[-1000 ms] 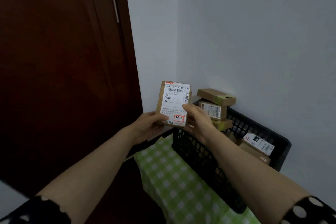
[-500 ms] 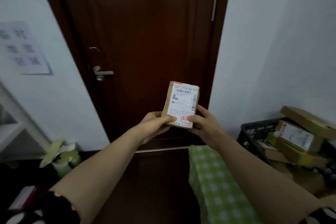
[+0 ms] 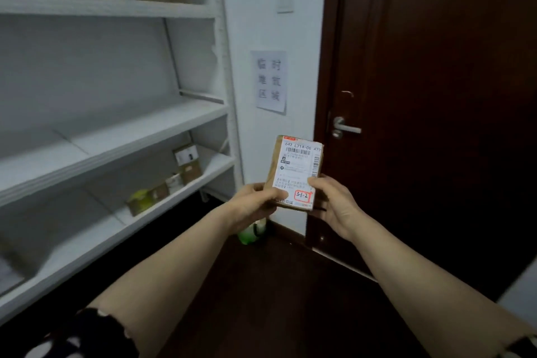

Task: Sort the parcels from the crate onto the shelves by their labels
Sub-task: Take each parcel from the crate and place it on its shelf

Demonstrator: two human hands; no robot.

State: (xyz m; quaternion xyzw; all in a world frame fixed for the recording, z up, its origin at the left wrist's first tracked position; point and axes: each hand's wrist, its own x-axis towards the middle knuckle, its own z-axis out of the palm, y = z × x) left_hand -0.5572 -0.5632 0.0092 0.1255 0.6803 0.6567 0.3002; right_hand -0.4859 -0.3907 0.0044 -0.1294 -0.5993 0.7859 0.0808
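Note:
A small brown parcel (image 3: pixel 296 167) stands upright in front of me, its white shipping label facing me with "3-1-2" handwritten in a red box at the bottom. My left hand (image 3: pixel 255 200) grips its lower left corner and my right hand (image 3: pixel 334 200) grips its lower right edge. A white shelf unit (image 3: pixel 122 131) fills the left side. Several small parcels (image 3: pixel 186 163) sit on its lower board, and more stand on the top board (image 3: pixel 87 6). The crate is out of view.
A dark wooden door (image 3: pixel 436 96) with a metal handle (image 3: pixel 344 127) takes up the right. A paper sign (image 3: pixel 269 81) hangs on the white wall between shelf and door. A green and white object (image 3: pixel 252 232) lies on the dark floor below my hands.
My view has swung left from the crate corner past the door to the shelf unit. The crate has left the view. Both hands hold the parcel as before.

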